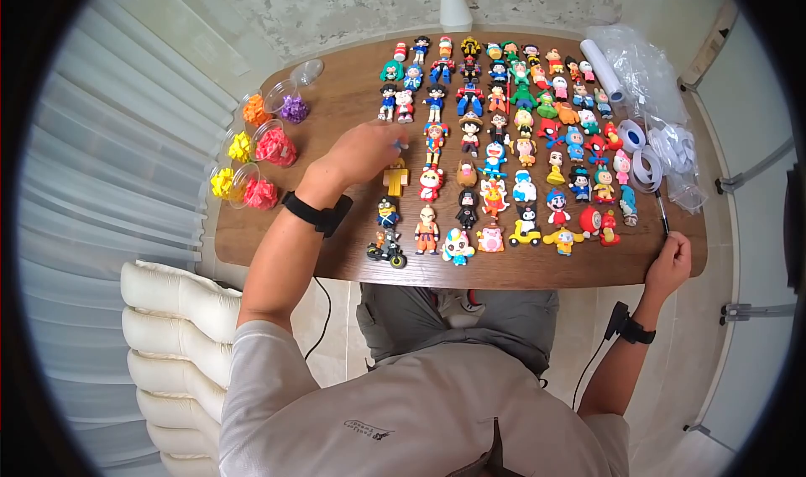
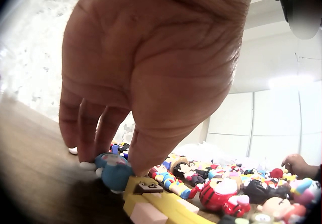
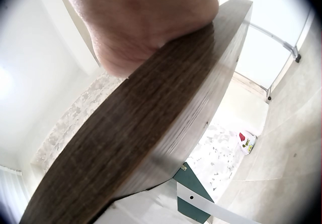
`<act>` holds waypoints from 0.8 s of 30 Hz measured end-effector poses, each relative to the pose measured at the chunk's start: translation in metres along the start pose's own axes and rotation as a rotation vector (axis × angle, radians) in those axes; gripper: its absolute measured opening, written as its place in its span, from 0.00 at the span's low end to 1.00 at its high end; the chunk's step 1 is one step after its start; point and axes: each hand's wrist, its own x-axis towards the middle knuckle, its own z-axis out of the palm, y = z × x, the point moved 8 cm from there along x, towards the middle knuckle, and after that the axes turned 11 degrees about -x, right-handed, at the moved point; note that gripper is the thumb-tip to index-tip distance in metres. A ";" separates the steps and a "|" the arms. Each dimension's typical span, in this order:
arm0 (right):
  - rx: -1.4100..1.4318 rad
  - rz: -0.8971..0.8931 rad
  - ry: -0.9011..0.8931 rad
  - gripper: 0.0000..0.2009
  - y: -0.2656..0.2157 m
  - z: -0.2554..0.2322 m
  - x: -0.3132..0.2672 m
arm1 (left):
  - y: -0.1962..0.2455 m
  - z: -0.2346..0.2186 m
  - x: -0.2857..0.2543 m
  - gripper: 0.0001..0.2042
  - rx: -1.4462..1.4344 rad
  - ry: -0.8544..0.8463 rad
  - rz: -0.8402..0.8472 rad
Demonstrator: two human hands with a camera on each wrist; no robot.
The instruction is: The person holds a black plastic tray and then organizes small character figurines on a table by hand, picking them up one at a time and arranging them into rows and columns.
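My left hand (image 1: 365,149) reaches over the left columns of toy figures. In the left wrist view, its thumb and fingers pinch a small blue figure (image 2: 115,176) with a pale face, low over the wood. Close to it lies a yellow blocky figure (image 2: 161,206), also seen as a yellow figure (image 1: 395,179) in the head view. My right hand (image 1: 669,263) rests at the table's right front edge with its fingers curled. Those fingers are right at the end of a slim black pen-like stick (image 1: 664,218); whether they hold it I cannot tell.
Figures stand in columns across the wooden table (image 1: 327,200), among them a toy motorcycle (image 1: 386,248) at the front. Clear cups with red (image 1: 275,146), yellow, orange and purple pieces are at left. Tape rolls (image 1: 646,168), a white roll (image 1: 602,67) and clear plastic bags (image 1: 642,65) lie at right.
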 end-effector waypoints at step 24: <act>0.083 0.001 0.047 0.08 -0.003 -0.002 -0.002 | 0.047 0.028 0.047 0.17 0.283 0.004 -0.157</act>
